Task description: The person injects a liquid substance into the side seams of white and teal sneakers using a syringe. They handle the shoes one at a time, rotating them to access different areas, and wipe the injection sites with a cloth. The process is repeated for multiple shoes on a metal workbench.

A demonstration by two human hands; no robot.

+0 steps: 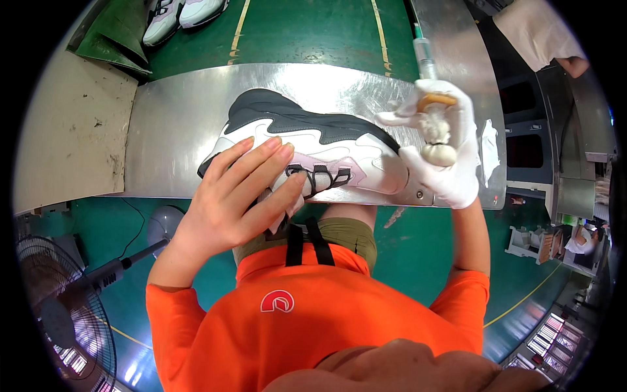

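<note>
A white sneaker (375, 161) with a thick dark sole and lilac panels lies on its side on the metal tabletop, its sole facing away from me and its toe to the right. My bare left hand (228, 196) grips it at the heel end, fingers spread across the upper beside the black laces. By the toe, my right hand (460, 147), in a white glove, curls around a fluffy white wad (434, 126) with an orange-brown band; its exact kind is unclear. A clear syringe-like tube (424, 55) with a green tip extends just beyond the glove; whether I hold it is unclear.
The metal tabletop (163, 147) meets a pale panel (85, 130) on the left. More sneakers (183, 16) stand on the green surface beyond. A white scrap (489, 151) lies right of my glove. Another person's arm (539, 32) shows at upper right. A fan (59, 320) stands at lower left.
</note>
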